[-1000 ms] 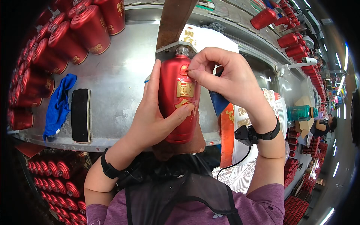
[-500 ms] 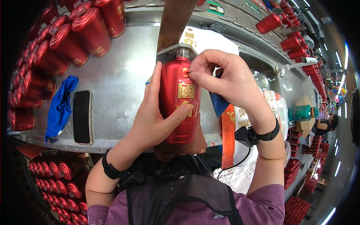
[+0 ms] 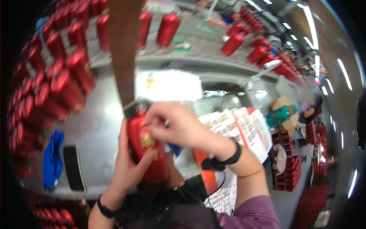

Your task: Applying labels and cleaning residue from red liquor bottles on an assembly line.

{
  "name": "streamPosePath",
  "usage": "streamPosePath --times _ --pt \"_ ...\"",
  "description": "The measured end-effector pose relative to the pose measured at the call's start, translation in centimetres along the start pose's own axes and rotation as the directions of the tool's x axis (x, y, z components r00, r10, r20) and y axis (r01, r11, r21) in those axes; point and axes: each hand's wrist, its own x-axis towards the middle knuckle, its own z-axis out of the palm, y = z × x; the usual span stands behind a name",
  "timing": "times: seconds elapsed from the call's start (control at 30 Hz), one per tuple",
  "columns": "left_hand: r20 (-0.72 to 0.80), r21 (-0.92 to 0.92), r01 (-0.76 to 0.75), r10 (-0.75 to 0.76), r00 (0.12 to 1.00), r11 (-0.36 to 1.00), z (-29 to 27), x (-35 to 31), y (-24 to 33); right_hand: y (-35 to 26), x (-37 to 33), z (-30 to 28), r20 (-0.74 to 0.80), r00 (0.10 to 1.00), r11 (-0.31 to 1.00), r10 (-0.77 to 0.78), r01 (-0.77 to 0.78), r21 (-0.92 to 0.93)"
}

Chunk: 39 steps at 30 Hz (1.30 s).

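1. Head view, blurred: metal bench (image 3: 97, 129) under the work. Clock directions below are from the held bottle.
2. Crowd of standing red bottles (image 3: 68, 89), 10 o'clock, gold marks on some.
3. Brown post (image 3: 124, 49), just before 12 o'clock.
4. Printed sheets (image 3: 225, 126), between 2 and 3 o'clock, red-edged in places.
5. White sheet (image 3: 175, 86), between 12 and 1, gold print at its left.
6. Held bottle (image 3: 136, 139), red, left of picture centre, neck end just before 12, near the post's foot.
7. Right hand (image 3: 173, 122): fingers curled over bottle's upper front. Can't tell if tips pinch anything.
8. Left hand (image 3: 127, 168): grasping bottle, fingers along its left side, thumb across lower front.
9. Blue cloth (image 3: 52, 162), near 9 o'clock, crumpled.
10. Black phone (image 3: 74, 168), between 8 and 9, just beside cloth.
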Motion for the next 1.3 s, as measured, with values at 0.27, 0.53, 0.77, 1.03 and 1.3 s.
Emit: streamPosePath --times 0.27,0.53,0.77,1.03,1.3 --pt "0.007 -0.007 0.033 -0.033 0.999 0.999 0.3 -0.7 0.7 -0.6 -1.5 -0.8 0.024 0.991 0.978 0.129 -0.132 0.16" --pt "-0.011 -0.129 0.03 -0.032 0.999 0.991 0.1 -0.4 -0.4 -2.6 -4.9 -3.9 -0.215 0.958 0.799 0.189 -0.023 0.601" --pt "-0.064 -0.138 0.03 -0.039 0.997 0.99 -1.0 -0.5 -1.7 -11.1 -14.1 -9.0 -0.479 0.635 0.198 -0.606 0.704 0.682" --pt "0.03 -0.149 -0.019 0.024 0.999 0.989 -0.7 0.1 -1.9 -17.4 -15.9 -6.0 -0.676 0.552 0.192 -0.488 0.823 0.534" --pt "0.053 -0.308 0.049 -0.035 0.998 0.95 -0.5 -0.6 0.3 -16.4 -13.0 -4.8 -0.5 0.678 0.164 -0.539 0.666 0.728"
